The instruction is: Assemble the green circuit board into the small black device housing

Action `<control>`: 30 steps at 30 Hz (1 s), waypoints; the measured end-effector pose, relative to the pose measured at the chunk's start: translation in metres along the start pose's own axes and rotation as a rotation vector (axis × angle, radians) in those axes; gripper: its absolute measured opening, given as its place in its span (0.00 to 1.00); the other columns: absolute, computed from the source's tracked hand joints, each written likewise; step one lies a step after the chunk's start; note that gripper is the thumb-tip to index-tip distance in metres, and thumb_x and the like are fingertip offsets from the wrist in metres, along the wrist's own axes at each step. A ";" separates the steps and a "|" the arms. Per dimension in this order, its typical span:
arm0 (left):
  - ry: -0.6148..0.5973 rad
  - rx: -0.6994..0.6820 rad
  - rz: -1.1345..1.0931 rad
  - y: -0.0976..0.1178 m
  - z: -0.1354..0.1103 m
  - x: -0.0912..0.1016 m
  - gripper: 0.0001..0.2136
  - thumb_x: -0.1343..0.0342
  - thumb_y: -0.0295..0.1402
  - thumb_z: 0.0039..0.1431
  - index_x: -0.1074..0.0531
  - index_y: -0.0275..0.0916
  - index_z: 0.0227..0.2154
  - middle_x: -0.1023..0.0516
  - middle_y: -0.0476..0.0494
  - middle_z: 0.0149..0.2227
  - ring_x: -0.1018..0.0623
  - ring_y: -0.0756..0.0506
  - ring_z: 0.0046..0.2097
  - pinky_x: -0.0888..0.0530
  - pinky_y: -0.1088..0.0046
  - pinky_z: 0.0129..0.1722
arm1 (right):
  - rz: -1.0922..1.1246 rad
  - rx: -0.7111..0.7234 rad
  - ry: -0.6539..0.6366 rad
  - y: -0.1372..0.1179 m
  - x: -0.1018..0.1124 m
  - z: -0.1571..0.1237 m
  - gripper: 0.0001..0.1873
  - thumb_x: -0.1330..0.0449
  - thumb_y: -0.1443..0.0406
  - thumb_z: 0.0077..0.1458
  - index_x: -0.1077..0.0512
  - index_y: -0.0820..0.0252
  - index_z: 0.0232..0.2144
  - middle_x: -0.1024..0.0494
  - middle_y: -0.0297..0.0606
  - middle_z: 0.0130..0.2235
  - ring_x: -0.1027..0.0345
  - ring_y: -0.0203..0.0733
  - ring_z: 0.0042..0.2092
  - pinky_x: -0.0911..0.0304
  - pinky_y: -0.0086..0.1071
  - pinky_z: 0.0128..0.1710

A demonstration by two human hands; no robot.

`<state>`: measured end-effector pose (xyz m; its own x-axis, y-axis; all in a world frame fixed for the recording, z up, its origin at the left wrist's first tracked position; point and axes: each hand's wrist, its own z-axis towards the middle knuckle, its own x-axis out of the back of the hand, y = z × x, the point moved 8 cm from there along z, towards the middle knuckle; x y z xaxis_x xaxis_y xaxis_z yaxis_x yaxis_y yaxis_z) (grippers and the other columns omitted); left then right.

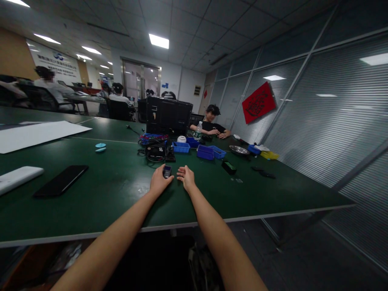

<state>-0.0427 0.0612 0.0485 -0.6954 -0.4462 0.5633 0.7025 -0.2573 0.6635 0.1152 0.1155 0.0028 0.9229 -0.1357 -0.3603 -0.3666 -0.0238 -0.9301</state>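
My left hand [159, 181] is closed around a small dark handheld device [167, 171] with a greyish screen-like face, just above or on the green table. Its exact kind is too small to make out. Beside it, a short gap to the right, my right hand [187, 177] has its fingers loosely bent and apart, with nothing visible in it. Black adapters with cables [155, 152] lie just beyond the left hand. A blue tray [181, 147] and a white ball [181, 139] with dark markings are farther back.
On the green table [121, 210] lie a black phone-like slab [60, 181] and a white elongated object [20, 179] at left. Blue bins [205, 152], a metal bowl [239, 150] and a black-green box [229, 167] stand right. Behind are a monitor [169, 115] and a seated person [212, 123].
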 end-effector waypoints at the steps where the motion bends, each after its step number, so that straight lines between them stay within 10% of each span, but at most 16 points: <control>1: -0.001 -0.001 0.004 0.001 -0.001 0.001 0.30 0.43 0.39 0.43 0.41 0.36 0.52 0.33 0.38 0.50 0.33 0.41 0.52 0.37 0.66 0.52 | 0.018 0.003 0.041 -0.003 0.007 0.003 0.16 0.52 0.57 0.55 0.32 0.63 0.26 0.28 0.39 0.28 0.36 0.32 0.23 0.40 0.26 0.19; 22: -0.138 0.108 0.085 0.002 -0.011 0.003 0.30 0.48 0.32 0.48 0.47 0.39 0.56 0.31 0.40 0.50 0.31 0.43 0.50 0.35 0.70 0.47 | 0.149 -0.027 0.054 -0.015 0.029 0.010 0.14 0.51 0.62 0.55 0.33 0.63 0.23 0.31 0.33 0.18 0.41 0.29 0.17 0.47 0.23 0.15; 30: -0.121 0.199 0.226 -0.037 0.006 0.042 0.33 0.49 0.34 0.46 0.49 0.32 0.57 0.33 0.33 0.51 0.31 0.40 0.50 0.35 0.68 0.48 | 0.162 -0.031 0.059 -0.017 0.036 0.014 0.13 0.51 0.64 0.55 0.33 0.63 0.23 0.31 0.33 0.18 0.42 0.29 0.16 0.48 0.23 0.15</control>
<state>-0.0989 0.0568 0.0509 -0.5468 -0.3647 0.7537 0.8060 0.0145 0.5918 0.1561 0.1254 0.0049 0.8431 -0.1985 -0.4997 -0.5145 -0.0275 -0.8571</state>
